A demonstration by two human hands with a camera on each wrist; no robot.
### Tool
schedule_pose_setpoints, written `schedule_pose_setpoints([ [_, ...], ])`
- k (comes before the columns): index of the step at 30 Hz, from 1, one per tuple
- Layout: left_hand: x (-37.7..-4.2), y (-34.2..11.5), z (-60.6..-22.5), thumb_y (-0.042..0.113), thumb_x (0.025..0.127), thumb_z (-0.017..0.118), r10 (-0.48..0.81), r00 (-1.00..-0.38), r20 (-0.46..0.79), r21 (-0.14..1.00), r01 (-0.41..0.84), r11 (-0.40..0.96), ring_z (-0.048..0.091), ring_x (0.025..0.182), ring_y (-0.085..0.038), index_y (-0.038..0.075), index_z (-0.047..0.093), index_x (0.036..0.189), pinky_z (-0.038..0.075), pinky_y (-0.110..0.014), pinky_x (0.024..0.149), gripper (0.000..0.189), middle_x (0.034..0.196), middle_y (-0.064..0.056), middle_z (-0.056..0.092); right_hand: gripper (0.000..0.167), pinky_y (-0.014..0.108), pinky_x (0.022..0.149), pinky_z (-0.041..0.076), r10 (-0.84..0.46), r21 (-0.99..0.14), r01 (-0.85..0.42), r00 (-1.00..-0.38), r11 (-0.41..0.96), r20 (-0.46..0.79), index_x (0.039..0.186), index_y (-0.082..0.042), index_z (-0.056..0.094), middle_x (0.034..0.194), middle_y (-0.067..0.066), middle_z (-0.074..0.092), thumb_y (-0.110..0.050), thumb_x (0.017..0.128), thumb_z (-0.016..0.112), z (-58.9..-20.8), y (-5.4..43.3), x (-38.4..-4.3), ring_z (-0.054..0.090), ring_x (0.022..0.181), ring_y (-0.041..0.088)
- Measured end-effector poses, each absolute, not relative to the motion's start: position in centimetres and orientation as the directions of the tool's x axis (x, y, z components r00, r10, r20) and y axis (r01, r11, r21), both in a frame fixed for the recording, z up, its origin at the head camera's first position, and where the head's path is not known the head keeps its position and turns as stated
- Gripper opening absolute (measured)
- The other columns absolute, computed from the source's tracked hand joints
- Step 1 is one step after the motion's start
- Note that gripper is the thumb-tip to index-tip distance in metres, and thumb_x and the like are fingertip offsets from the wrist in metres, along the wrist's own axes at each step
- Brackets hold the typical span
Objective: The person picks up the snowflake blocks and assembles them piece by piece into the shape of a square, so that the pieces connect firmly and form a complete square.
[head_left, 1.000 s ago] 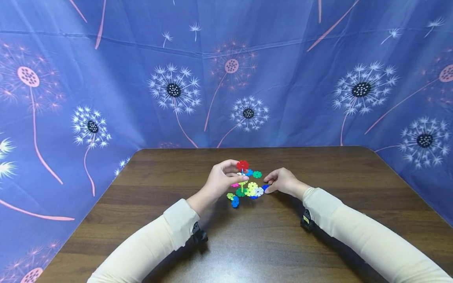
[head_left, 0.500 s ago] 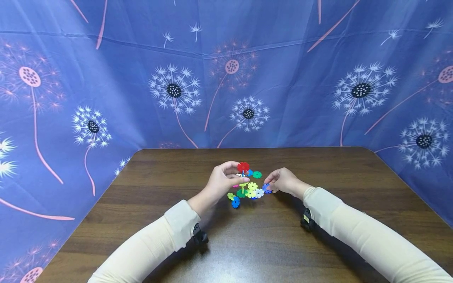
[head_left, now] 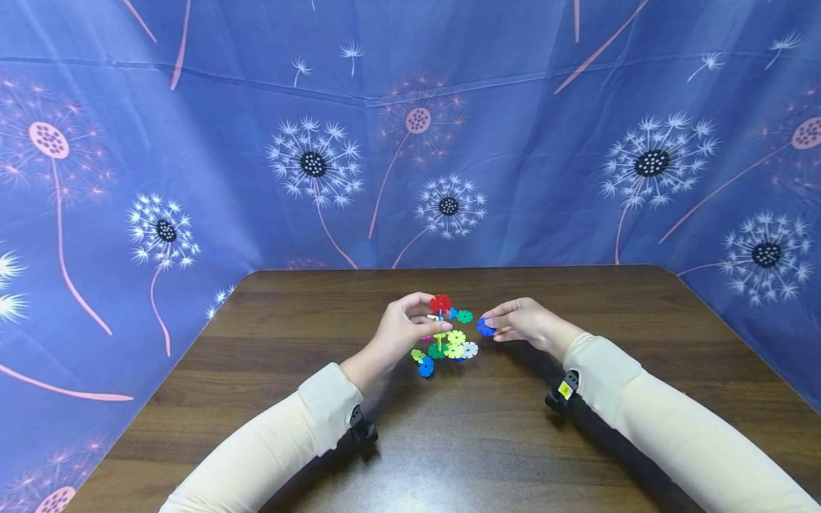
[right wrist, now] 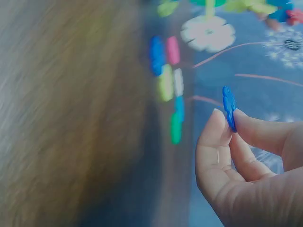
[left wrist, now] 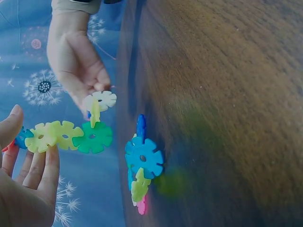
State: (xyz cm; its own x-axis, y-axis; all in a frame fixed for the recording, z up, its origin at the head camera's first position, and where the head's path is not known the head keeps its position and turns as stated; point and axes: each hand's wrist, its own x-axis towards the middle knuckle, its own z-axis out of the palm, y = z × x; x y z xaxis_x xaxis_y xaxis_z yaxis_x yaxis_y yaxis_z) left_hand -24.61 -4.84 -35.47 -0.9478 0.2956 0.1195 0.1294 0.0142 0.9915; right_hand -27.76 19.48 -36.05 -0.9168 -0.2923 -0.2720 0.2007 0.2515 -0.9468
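Observation:
My left hand (head_left: pixel 405 324) holds a joined strip of notched plastic flower discs by its upper part, thumb against fingers. A red disc (head_left: pixel 440 303) tops the strip; in the left wrist view, yellow discs (left wrist: pixel 41 137) and a green disc (left wrist: pixel 93 137) follow. At the strip's lower end a yellow disc (left wrist: pixel 95 112) and a white disc (left wrist: pixel 105 99) branch off. Thumb and fingers of my right hand (head_left: pixel 532 324) pinch a single dark blue disc (right wrist: pixel 229 106) on edge, raised off the table and apart from the strip.
On the brown table (head_left: pixel 500 427) lie several loose discs around the strip, including a green one (head_left: pixel 465 316) and a blue one (head_left: pixel 426 367). Behind the table hangs a blue dandelion-print cloth (head_left: pixel 526 128).
The right hand has picked up the dark blue disc beside the white one and moved it slightly up and right. My left hand stays nearly still with the strip.

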Motion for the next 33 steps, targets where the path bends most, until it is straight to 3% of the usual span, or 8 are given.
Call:
schedule_pose_setpoints([
  [7,-24.7,-4.8,-35.4,0.001,0.080,0.077,0.300,-0.946,0.122,0.990,0.136,0.025,0.069,0.076,-0.009,0.002,0.063,0.113,0.055,-0.055,0.082,0.036,0.111,-0.019,0.070,0.041,0.025,0.076,0.057,-0.378,-0.969,0.215,-0.893,0.121,-0.246,0.129,0.021,0.043,0.086,0.001,0.069,0.001,0.095,0.055,-33.8,19.0,-26.9,0.067,0.073,0.011],
  [12,-24.6,-4.7,-35.5,0.000,0.080,0.076,0.299,-0.945,0.131,0.989,0.145,0.024,0.069,0.075,-0.009,0.000,0.063,0.113,0.056,-0.054,0.079,0.036,0.110,-0.018,0.070,0.035,0.024,0.078,0.057,-0.423,-0.980,0.193,-0.884,0.053,-0.198,0.124,0.021,0.047,0.087,0.000,0.071,0.002,0.094,0.053,-32.5,18.3,-26.2,0.068,0.075,0.011],
  [16,-24.5,-4.6,-35.5,-0.001,0.080,0.076,0.304,-0.942,0.142,0.987,0.157,0.023,0.069,0.075,-0.010,-0.001,0.063,0.113,0.056,-0.054,0.080,0.036,0.111,-0.021,0.069,0.022,0.023,0.078,0.056,-0.440,-0.979,0.202,-0.878,0.011,-0.186,0.113,0.011,0.058,0.087,0.000,0.071,0.001,0.094,0.053,-31.7,17.9,-25.7,0.068,0.076,0.011],
  [19,-24.4,-4.5,-35.5,-0.001,0.080,0.076,0.307,-0.938,0.158,0.984,0.175,0.030,0.070,0.076,-0.011,-0.001,0.063,0.113,0.058,-0.044,0.078,0.035,0.110,-0.021,0.070,0.014,0.022,0.077,0.056,-0.447,-0.975,0.221,-0.874,-0.011,-0.193,0.103,0.003,0.064,0.087,0.000,0.071,0.001,0.095,0.053,-31.4,17.7,-25.5,0.068,0.076,0.011],
  [22,-24.5,-4.5,-35.6,0.000,0.080,0.076,0.308,-0.937,0.167,0.982,0.187,0.037,0.070,0.076,-0.011,-0.001,0.063,0.113,0.059,-0.033,0.075,0.035,0.110,-0.021,0.070,0.014,0.022,0.077,0.056,-0.450,-0.971,0.236,-0.870,-0.025,-0.200,0.096,-0.002,0.066,0.086,0.000,0.072,0.001,0.095,0.053,-31.1,17.5,-25.3,0.068,0.075,0.010],
  [27,-24.5,-4.5,-35.6,-0.001,0.080,0.076,0.312,-0.936,0.164,0.982,0.185,0.038,0.069,0.075,-0.010,-0.001,0.063,0.112,0.059,-0.032,0.075,0.035,0.114,-0.028,0.066,0.022,0.021,0.076,0.056,-0.454,-0.968,0.248,-0.867,-0.032,-0.207,0.087,-0.009,0.069,0.085,0.000,0.071,0.002,0.095,0.052,-31.0,17.3,-25.2,0.067,0.075,0.010],
  [33,-24.5,-4.5,-35.7,0.002,0.079,0.077,0.317,-0.935,0.161,0.981,0.186,0.050,0.070,0.078,-0.013,0.002,0.064,0.111,0.059,-0.034,0.077,0.035,0.108,-0.016,0.072,0.020,0.022,0.075,0.056,-0.456,-0.963,0.266,-0.863,-0.039,-0.219,0.088,-0.009,0.070,0.086,0.002,0.071,0.001,0.095,0.054,-31.0,17.1,-25.4,0.067,0.075,0.011],
])
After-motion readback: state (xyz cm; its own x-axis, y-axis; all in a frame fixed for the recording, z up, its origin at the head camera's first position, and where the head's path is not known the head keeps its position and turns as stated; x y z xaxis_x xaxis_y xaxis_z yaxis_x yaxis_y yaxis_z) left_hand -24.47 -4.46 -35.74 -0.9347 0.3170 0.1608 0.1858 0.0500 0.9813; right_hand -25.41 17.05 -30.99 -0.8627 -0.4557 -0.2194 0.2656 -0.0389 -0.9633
